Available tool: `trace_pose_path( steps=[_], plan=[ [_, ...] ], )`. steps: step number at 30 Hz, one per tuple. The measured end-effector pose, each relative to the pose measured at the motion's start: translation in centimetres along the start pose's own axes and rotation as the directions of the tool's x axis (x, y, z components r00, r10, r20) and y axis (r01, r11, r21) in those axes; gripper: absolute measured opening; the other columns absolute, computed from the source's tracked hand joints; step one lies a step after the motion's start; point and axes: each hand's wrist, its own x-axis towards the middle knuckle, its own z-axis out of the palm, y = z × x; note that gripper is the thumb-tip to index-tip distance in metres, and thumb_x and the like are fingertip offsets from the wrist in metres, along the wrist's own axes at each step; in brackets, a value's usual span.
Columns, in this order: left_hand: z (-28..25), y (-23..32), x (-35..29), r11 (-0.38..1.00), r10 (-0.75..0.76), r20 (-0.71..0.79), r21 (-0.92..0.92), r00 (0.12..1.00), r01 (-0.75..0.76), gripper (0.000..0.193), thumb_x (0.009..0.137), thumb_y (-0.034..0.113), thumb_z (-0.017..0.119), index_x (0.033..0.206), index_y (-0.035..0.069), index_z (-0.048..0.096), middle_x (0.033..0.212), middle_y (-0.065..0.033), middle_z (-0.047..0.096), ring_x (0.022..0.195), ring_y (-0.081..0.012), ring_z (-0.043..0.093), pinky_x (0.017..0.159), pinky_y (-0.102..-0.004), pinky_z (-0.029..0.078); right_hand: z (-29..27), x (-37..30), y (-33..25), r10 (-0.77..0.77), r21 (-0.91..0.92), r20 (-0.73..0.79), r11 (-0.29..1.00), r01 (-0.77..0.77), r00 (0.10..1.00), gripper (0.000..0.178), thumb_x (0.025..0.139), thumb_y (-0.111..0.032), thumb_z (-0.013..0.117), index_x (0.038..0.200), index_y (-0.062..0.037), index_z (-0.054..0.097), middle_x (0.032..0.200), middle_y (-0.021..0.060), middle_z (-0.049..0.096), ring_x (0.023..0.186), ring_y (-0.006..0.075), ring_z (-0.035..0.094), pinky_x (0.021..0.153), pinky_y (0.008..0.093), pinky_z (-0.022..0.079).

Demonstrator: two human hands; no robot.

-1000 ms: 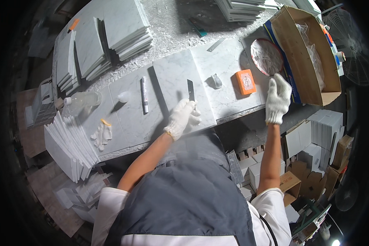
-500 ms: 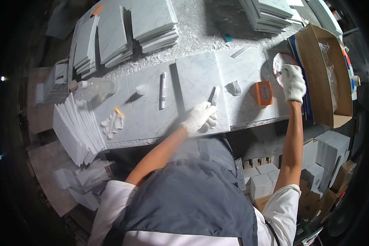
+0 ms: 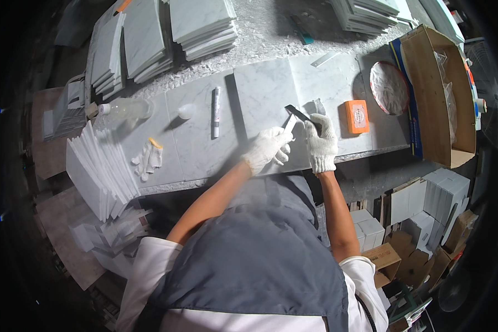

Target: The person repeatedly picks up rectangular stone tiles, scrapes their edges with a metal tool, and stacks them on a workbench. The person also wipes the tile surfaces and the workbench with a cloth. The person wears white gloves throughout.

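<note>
My left hand (image 3: pixel 270 146), in a white knit glove, is closed on a narrow pale flat strip (image 3: pixel 290 124) that sticks up past the fingers. My right hand (image 3: pixel 321 145), gloved the same way, grips a dark flat-bladed tool (image 3: pixel 297 113). Its blade points left, close over the strip's upper end; whether they touch I cannot tell. Both hands are above a grey-veined white marble tile (image 3: pixel 265 88) that lies on the bench. Just beyond the right hand is a small crumpled clear piece (image 3: pixel 318 105), partly hidden by the glove.
To the right are an orange box (image 3: pixel 357 117), a round red-rimmed dish (image 3: pixel 389 88) and a cardboard box (image 3: pixel 440 99). Leftward lie a marker (image 3: pixel 216 113), a small white cup (image 3: pixel 185 111), a clear bottle (image 3: pixel 126 109) and a spare glove (image 3: pixel 148 160). Tile stacks (image 3: pixel 202 25) stand behind.
My right hand has moved left from the round dish to beside my left hand, bringing the dark blade to the pale strip. The left hand has barely moved.
</note>
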Motion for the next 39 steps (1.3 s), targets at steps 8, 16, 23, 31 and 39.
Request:
trace_pose_path(
  steps=[8, 16, 23, 31, 39],
  plan=[
    [0.3, 0.0, -0.3, 0.999, 0.0, -0.043, -0.034, 0.999, -0.001, 0.023, 0.101, 0.025, 0.058, 0.108, 0.003, 0.064, 0.081, -0.0047, 0.062, 0.057, -0.0117, 0.06, 0.05, -0.0253, 0.049, -1.2, -0.5, -3.6, -0.36, -0.44, 0.444, 0.71, 0.55, 0.821, 0.031, 0.095, -0.007, 0.063, 0.125, -0.0076, 0.071, 0.112, 0.0194, 0.074, 0.105, 0.0283, 0.073, 0.088, 0.0358, 0.055],
    [0.4, -0.8, 0.0, 0.999, 0.003, -0.032, -0.051, 0.999, -0.005, 0.023, 0.104, 0.024, 0.058, 0.11, 0.003, 0.063, 0.082, -0.0059, 0.062, 0.06, -0.013, 0.061, 0.052, -0.029, 0.051, -1.2, 0.0, -6.9, -0.453, -0.316, 0.37, 0.759, 0.568, 0.811, 0.032, 0.097, -0.007, 0.057, 0.125, -0.0126, 0.073, 0.097, 0.021, 0.073, 0.087, 0.034, 0.073, 0.074, 0.0387, 0.055],
    [0.6, -1.4, 0.3, 0.998, 0.039, -0.067, -0.044, 0.997, -0.042, 0.024, 0.104, 0.022, 0.057, 0.112, 0.001, 0.063, 0.084, -0.0076, 0.064, 0.06, -0.0149, 0.063, 0.054, -0.029, 0.054, -1.8, -0.8, -7.2, -0.247, -0.487, 0.463, 0.731, 0.477, 0.851, 0.032, 0.097, -0.013, 0.06, 0.125, -0.0182, 0.073, 0.094, 0.0185, 0.074, 0.082, 0.0369, 0.072, 0.071, 0.0415, 0.056],
    [0.6, -1.2, 0.1, 0.999, 0.029, -0.06, 0.036, 0.998, -0.027, 0.035, 0.104, 0.027, 0.057, 0.127, 0.0, 0.06, 0.093, -0.0073, 0.064, 0.068, -0.0149, 0.064, 0.058, -0.0294, 0.055, -2.1, -0.1, -8.0, -0.033, -0.679, 0.433, 0.645, 0.35, 0.901, 0.027, 0.1, -0.018, 0.058, 0.121, -0.0192, 0.076, 0.089, 0.0165, 0.073, 0.081, 0.0357, 0.072, 0.072, 0.0421, 0.057],
    [0.7, -1.1, 0.0, 1.0, 0.013, -0.062, 0.01, 0.998, -0.012, 0.033, 0.105, 0.026, 0.056, 0.125, 0.0, 0.061, 0.093, -0.0072, 0.064, 0.068, -0.0148, 0.064, 0.058, -0.0295, 0.055, -2.8, -0.2, -6.5, -0.174, -0.485, 0.426, 0.785, 0.386, 0.888, 0.028, 0.099, -0.019, 0.06, 0.123, -0.0162, 0.074, 0.102, 0.0171, 0.074, 0.092, 0.035, 0.073, 0.078, 0.0406, 0.057]
  ],
)
